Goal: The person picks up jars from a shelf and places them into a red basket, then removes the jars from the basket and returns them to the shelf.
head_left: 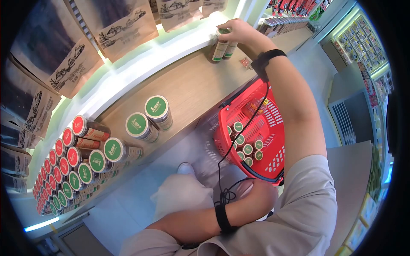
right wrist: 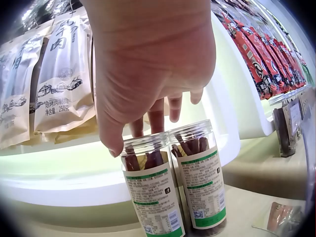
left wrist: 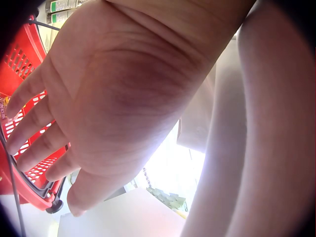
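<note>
At the upper middle of the head view, the right hand (head_left: 239, 32) grips the top of a clear jar (right wrist: 153, 197), thumb on the near side of its rim and fingers behind. This jar stands on the wooden counter (head_left: 188, 81) beside a second jar (right wrist: 202, 182); both hold dark brown sticks and have white and green labels. A small packet (head_left: 245, 63) lies just right of them.

The left hand (left wrist: 113, 98) is released, fingers spread and grasping nothing, beside the red basket (head_left: 273, 160). Right of centre, the basket holds a group of green-lidded jars (head_left: 247, 149) and a red and yellow package (head_left: 256, 107).

Left of centre, a pair of large green-lidded jars (head_left: 156, 107) stands on the counter; at lower left are rows of red-lidded jars (head_left: 73, 157) and green-topped jars (head_left: 97, 161).
</note>
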Available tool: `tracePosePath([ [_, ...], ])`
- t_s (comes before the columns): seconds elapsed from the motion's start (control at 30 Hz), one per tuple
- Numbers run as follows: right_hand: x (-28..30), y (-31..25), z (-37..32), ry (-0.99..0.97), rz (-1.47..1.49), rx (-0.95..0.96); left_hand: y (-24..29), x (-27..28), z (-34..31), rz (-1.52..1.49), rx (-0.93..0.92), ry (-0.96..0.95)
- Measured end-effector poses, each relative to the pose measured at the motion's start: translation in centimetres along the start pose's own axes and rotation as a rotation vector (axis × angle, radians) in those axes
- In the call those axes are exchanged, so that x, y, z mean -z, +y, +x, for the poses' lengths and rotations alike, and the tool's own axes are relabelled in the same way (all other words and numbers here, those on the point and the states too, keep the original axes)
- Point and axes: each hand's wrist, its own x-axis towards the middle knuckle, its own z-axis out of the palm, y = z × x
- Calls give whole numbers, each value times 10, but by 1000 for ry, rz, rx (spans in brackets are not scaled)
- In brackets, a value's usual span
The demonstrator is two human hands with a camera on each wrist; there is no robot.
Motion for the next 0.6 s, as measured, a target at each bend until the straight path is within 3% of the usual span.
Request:
tracePosePath([
  [0.2,4,-10,-6,14,122,-57,0,-2,2,-20,-5,-5],
  [0.27,6,-11,-6,114,280,-97,1,2,2,-8,1,-45],
  [0.4,22,-10,-9,148,240,-149,2,-7,3,13,-10,23],
  [0.5,58,-29,-32,254,177,-102,-2,1,0,31,-71,-2],
  [0.6,97,-57,-80,353,423,-34,-5,9,-1,7,-18,-26],
])
